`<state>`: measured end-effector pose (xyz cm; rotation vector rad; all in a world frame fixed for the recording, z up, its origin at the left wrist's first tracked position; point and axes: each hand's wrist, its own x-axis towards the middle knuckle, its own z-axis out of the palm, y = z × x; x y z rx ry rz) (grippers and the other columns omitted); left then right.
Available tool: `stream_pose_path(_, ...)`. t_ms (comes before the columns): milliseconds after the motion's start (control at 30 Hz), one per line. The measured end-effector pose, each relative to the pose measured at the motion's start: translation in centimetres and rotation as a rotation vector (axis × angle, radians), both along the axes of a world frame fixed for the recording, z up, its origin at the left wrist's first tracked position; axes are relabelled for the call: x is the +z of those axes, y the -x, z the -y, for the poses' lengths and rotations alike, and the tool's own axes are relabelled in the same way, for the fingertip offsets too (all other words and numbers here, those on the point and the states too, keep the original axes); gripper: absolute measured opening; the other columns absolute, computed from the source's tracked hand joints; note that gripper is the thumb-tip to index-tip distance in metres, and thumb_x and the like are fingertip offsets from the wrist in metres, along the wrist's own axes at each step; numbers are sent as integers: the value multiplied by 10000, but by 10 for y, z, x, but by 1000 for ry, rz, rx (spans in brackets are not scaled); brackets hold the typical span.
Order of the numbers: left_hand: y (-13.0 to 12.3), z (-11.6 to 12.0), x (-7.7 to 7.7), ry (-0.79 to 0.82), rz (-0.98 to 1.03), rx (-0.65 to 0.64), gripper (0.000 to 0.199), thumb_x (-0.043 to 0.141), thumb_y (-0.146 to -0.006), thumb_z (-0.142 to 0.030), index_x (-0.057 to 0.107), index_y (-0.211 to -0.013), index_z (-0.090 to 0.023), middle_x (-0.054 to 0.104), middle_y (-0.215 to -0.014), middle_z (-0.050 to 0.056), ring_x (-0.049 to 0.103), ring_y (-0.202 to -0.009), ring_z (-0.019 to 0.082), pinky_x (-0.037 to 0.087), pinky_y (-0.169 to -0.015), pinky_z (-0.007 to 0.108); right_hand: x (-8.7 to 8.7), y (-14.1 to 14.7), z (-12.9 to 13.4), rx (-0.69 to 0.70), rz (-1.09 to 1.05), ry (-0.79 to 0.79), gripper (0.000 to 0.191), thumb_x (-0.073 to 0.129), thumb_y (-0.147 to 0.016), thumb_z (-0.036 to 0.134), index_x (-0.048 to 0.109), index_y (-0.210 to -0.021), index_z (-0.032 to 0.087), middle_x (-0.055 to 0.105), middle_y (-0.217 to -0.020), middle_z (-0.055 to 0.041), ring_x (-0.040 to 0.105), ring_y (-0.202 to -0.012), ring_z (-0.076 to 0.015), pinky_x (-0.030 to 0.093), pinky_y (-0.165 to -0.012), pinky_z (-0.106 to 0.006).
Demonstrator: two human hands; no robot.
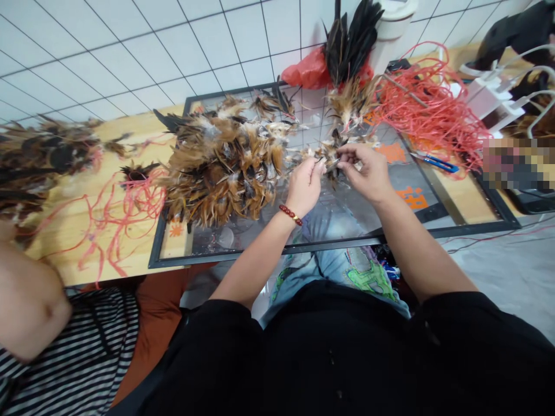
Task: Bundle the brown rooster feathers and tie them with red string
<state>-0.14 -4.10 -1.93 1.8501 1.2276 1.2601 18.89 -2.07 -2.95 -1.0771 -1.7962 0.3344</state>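
Observation:
Over the framed glass panel (347,214), my left hand (307,184) pinches the quill end of a small feather; a beaded bracelet circles that wrist. Close to its right, my right hand (364,170) has thumb and forefinger brought together at small brown feathers (332,153); what exactly they grip is too small to tell. A large pile of brown feathers (229,167) lies on the panel to the left of my hands. Behind my hands stands a bundle of long black feathers (349,43) beside a red plastic bag (309,70).
Pink plastic strips (433,110) are heaped at right, near a blue cutter (437,163) and white chargers (494,98). More strips (115,211) and dark feathers (47,150) lie on the left wood. A person in a striped top (87,352) sits at left. A tiled wall rises behind.

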Motion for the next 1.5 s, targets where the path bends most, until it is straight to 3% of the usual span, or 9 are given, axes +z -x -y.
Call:
stream_pose_path(333, 0, 0, 1, 5, -14, -12, 405, 456, -1036, -524, 571, -789, -224, 612, -756, 23, 605, -800, 170, 493, -804, 325, 8, 2, 3, -7, -21, 37, 79, 704, -858, 257, 783, -865, 261, 783, -879, -39, 713, -861, -233, 576, -846, -420)
stream_pose_path(633, -1, 1, 2, -19, -29, -31, 437, 431, -1036, -559, 573, -789, -228, 629, -776, 33, 620, -827, 181, 487, -826, 333, 3, 1, -1, 3, -48, 77, 144, 702, -837, 227, 805, -934, 255, 790, -901, -41, 717, -857, -229, 582, -834, -419)
stream_pose_path(900, 1, -1, -1, -20, -43, -17, 385, 446, -1052, -470, 588, -794, -221, 640, -790, 30, 616, -827, 174, 483, -826, 326, 10, 1, 2, 47, -104, 81, 86, 738, -835, 241, 800, -893, 257, 790, -906, -38, 722, -872, -226, 592, -847, -428)
stream_pose_path(1100, 1, -1, 0, -16, -46, -15, 358, 466, -1050, -429, 594, -791, -218, 643, -780, 26, 628, -825, 177, 494, -836, 339, 10, 0, 2, 67, -143, 55, 84, 758, -850, 317, 790, -869, 242, 780, -864, -33, 713, -837, -214, 586, -820, -409)
stream_pose_path(1300, 1, -1, 1, -13, -54, -7, 361, 455, -1056, -411, 597, -791, -211, 657, -791, 34, 633, -838, 181, 498, -846, 343, 3, 2, 1, 66, -216, 102, 203, 755, -876, 426, 768, -897, 224, 739, -818, -27, 666, -732, -176, 560, -687, -345)
stream_pose_path(1500, 1, 0, 1, -24, -59, -15, 388, 446, -1053, -461, 601, -803, -208, 657, -787, 44, 639, -850, 190, 494, -846, 345, 10, 3, 5, 115, -235, 71, 258, 791, -844, 480, 798, -934, 238, 738, -815, -28, 660, -738, -181, 556, -717, -358)
